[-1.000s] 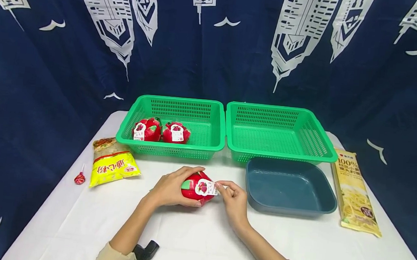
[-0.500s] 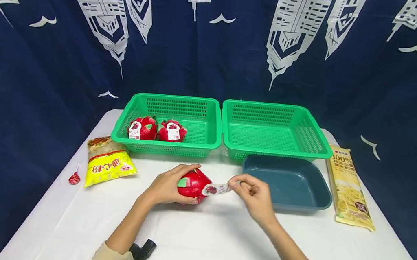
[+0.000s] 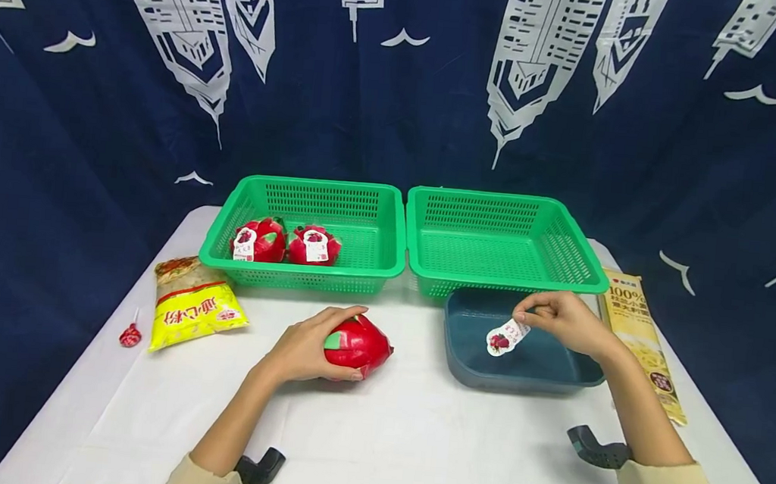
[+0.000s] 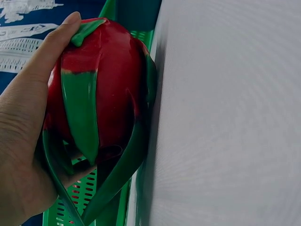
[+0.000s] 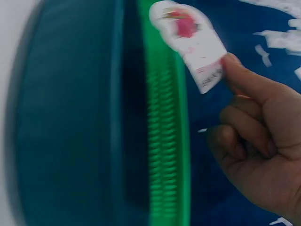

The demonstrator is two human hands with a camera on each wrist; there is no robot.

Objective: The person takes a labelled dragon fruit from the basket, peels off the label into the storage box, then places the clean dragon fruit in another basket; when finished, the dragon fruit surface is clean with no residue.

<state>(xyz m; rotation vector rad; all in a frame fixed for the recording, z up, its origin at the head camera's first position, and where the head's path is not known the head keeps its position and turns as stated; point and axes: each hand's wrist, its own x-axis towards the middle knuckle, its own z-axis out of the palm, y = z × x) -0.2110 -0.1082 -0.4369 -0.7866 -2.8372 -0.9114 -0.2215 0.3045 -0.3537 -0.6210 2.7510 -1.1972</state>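
Observation:
My left hand point(image 3: 311, 348) grips a red dragon fruit point(image 3: 359, 345) with green scales, thumb and fingers curled round its side, low over the white table. Seen from the left wrist, the dragon fruit point(image 4: 110, 84) fills the grasp and its long green scales trail toward the palm. Between thumb and forefinger, my right hand point(image 3: 563, 320) pinches a white sticker point(image 3: 507, 337) with a dragon fruit picture, above the blue-grey basin point(image 3: 480, 381). The same sticker point(image 5: 193, 42) shows in the right wrist view, held by its lower end, the other fingers curled in.
Two stickered dragon fruits point(image 3: 260, 239) lie in the left green basket point(image 3: 303, 281). A second green basket point(image 3: 497, 243) stands right beside it. A yellow pasta bag point(image 3: 198, 311) and a lollipop point(image 3: 130, 334) lie left; a noodle packet point(image 3: 646, 346) lies right.
The sticker has come off the dragon fruit, and my right hand has carried it right to above the basin. My left hand keeps its grip on the fruit.

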